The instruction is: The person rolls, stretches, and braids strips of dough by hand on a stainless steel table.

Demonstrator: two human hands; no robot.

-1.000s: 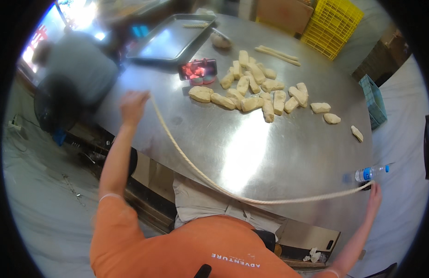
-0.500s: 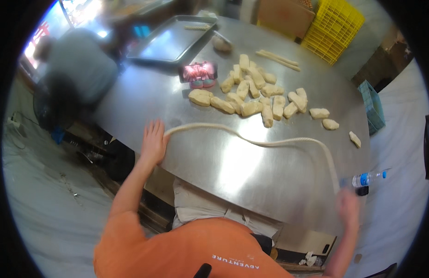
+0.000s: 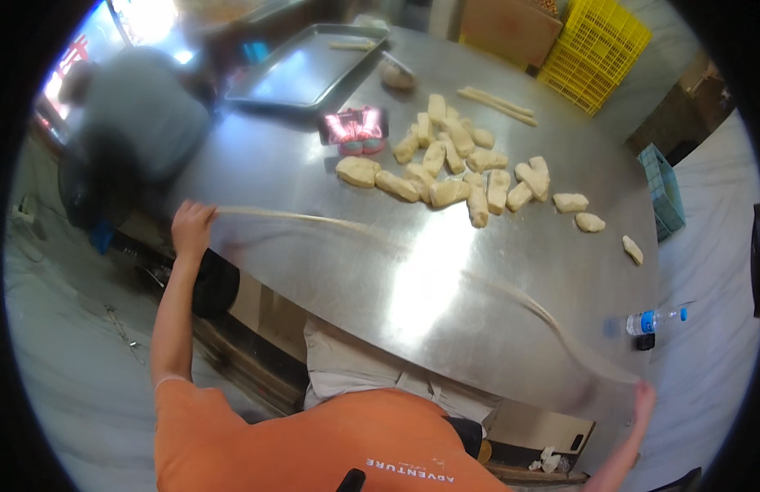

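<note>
A long, thin rope of dough (image 3: 314, 218) stretches across the steel table between my hands, its middle and right part smeared by motion. My left hand (image 3: 194, 225) is closed on its left end, out at the table's left edge. Far to the right, near the front right edge, my right hand (image 3: 644, 402) grips the other end. Beyond the rope, several short, thick pieces of dough (image 3: 449, 193) lie heaped together, with a few loose ones (image 3: 590, 222) off to the right.
A metal tray (image 3: 281, 74) holding short dough strips stands at the far left, beside a phone-like screen (image 3: 353, 127). Two dough strips (image 3: 499, 107) lie farther back. A water bottle (image 3: 655, 320) lies at right. Yellow crates (image 3: 593, 57) stand behind; a blurred person (image 3: 142, 115) is at left.
My left hand has gone from lying flat with fingers stretched to closed on the rope's end, moving left and up. My right hand has moved right and nearer. The rope is longer and straighter.
</note>
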